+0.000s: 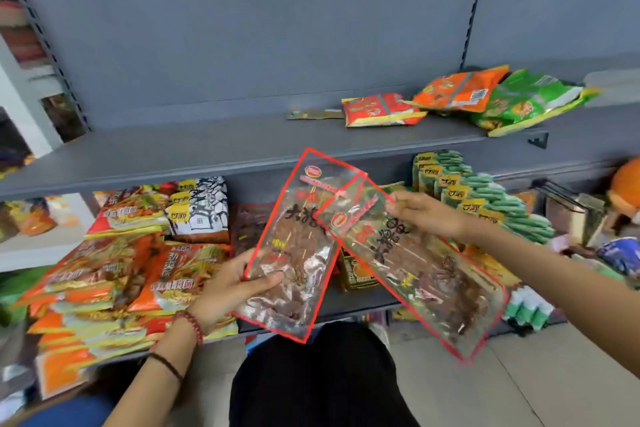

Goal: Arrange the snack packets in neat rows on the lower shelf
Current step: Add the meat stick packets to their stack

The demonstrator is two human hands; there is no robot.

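Pinching grips hold 2 clear snack packets in front of the lower shelf (356, 302).
Left hand (232, 288) pinches the left packet (298, 246) at its lower side, thumb on front; right hand (426, 215) pinches the right packet (433, 281) near its top. The 2 packets overlap at their upper corners.

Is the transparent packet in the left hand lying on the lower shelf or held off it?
Held off it: the left hand pinches the transparent packet near its bottom, in front of the lower shelf.
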